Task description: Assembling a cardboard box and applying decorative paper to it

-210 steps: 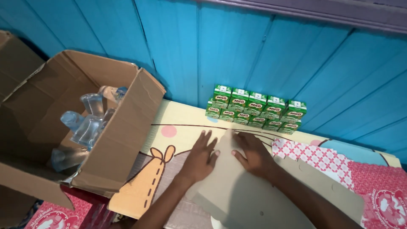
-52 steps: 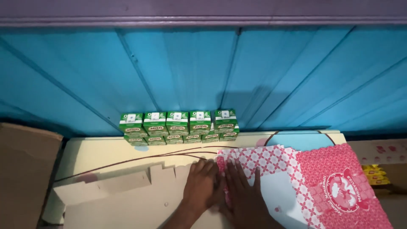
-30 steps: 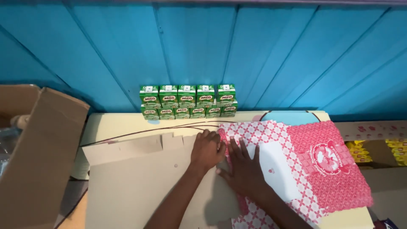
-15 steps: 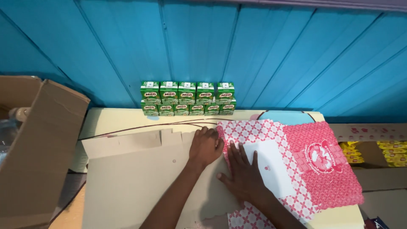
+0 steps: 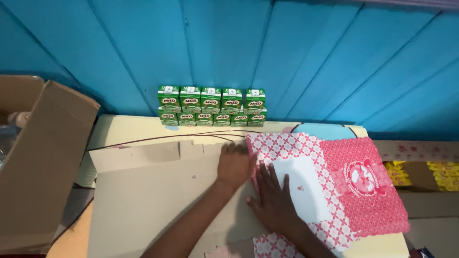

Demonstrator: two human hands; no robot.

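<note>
Since half a second ago, both hands are staying almost where they were, pressed side by side on the flattened cardboard; the right hand's fingers are now spreading a little further onto the patterned sheet, and the view is sitting slightly closer.

Neither grip is clenching anything: the left hand (image 5: 235, 165) is lying palm down, fingers loosely curled, on the flat brown cardboard sheet (image 5: 153, 200), right at the edge where the red and white patterned sheet (image 5: 334, 186) begins. The right hand (image 5: 273, 198) is resting open, fingers fanned out, across the near left part of that patterned sheet, its palm still over the cardboard. The two hands are nearly touching each other.

The cardboard sheet is lying flat on the pale yellow table (image 5: 129, 131), its notched far edge running across the table's middle, and the patterned sheet is overlapping its right side. Beyond the hands, at the far edge of the table, two stacked rows of small green drink cartons (image 5: 211, 106) are standing against the blue plank wall (image 5: 287, 52). To the left, an open brown cardboard box (image 5: 45, 157) is leaning beside the table. At the far right, a lower surface is showing yellow packets (image 5: 442, 174).
</note>
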